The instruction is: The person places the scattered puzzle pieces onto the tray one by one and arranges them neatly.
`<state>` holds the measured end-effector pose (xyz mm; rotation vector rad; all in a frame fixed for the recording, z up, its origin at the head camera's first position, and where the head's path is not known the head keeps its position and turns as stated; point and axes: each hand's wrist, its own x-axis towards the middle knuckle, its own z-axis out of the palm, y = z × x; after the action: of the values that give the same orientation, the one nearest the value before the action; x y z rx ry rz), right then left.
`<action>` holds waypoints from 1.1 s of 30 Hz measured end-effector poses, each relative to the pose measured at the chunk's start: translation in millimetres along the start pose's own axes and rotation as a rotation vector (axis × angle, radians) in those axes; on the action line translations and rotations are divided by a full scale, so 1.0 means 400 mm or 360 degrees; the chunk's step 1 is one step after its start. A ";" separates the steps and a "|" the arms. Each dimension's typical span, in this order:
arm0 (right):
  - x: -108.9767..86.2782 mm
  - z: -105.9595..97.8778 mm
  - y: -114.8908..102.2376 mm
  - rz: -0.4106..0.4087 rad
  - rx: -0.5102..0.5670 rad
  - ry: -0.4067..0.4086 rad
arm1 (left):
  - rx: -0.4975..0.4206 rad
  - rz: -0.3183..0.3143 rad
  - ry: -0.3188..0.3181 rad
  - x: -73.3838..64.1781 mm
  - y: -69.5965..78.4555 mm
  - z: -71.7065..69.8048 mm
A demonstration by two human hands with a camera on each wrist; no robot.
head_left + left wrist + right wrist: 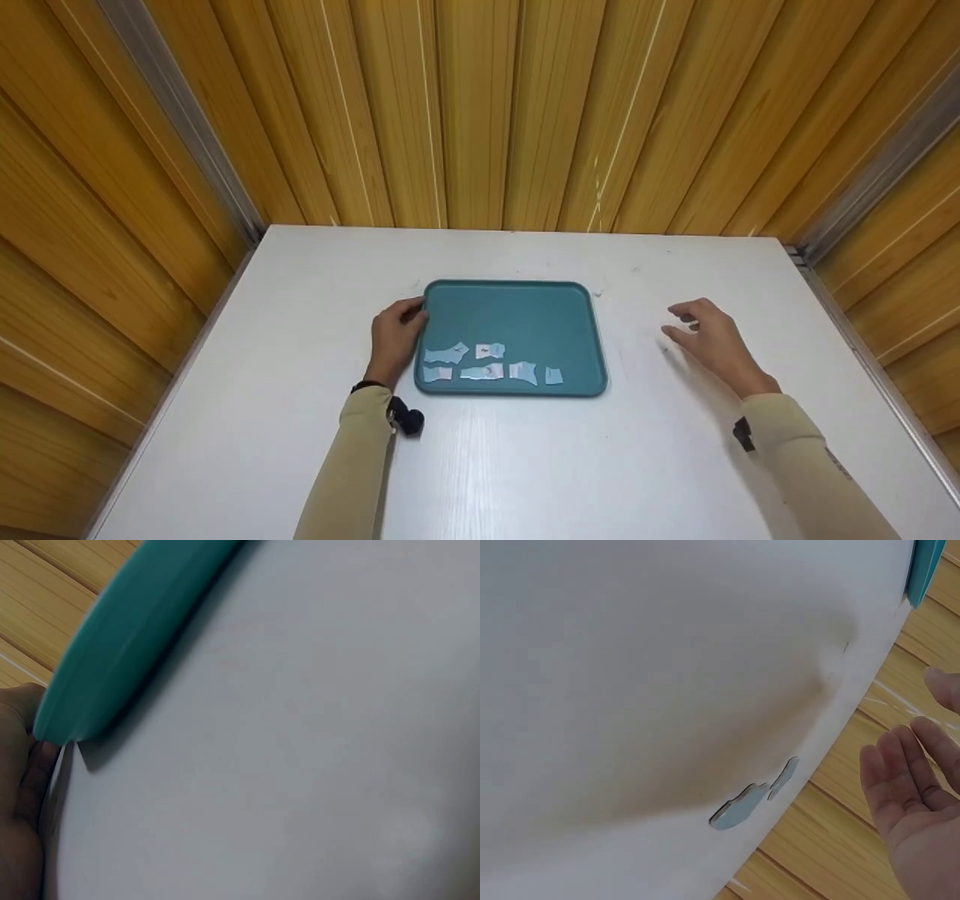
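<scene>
A teal rectangular tray (pixel 517 315) lies on the white table. Its front part holds two rows of flat, irregular pale-blue puzzle pieces (pixel 481 372), some with pink patches and small dark marks. My left hand (pixel 394 334) grips the tray's left rim, and the left wrist view shows fingers at the tray's corner (pixel 112 652). Off to the tray's right, my right hand (pixel 709 337) hovers over the table, holding nothing, thumb apart from its loosely bent fingers. In the right wrist view, two pale-blue pieces, a larger one (pixel 739 807) and a narrow one (pixel 784 778), lie on the table.
The white table (pixel 525 465) reaches back to a wood-patterned panel wall (pixel 480 112), with similar panels on both sides. Metal corner posts (pixel 180 105) stand at the back. Dark wrist-worn devices (pixel 406 417) sit on both sleeves.
</scene>
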<state>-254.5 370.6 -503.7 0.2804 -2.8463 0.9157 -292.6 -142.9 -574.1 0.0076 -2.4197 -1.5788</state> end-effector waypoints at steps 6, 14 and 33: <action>-0.020 -0.019 0.030 0.0090 0.0021 -0.0011 | -0.0027 0.0007 0.0003 0.002 0.001 0.002; -0.055 -0.040 0.065 0.0157 0.0017 -0.0006 | -0.0020 0.0011 0.0002 0.002 0.001 0.002; -0.106 -0.077 0.127 0.0335 -0.0075 -0.0134 | -0.0007 -0.0007 0.0003 -0.001 0.001 0.001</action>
<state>-222.0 434.8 -515.5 0.0137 -3.0145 0.8905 -292.1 -142.3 -574.0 0.0131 -2.4161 -1.5856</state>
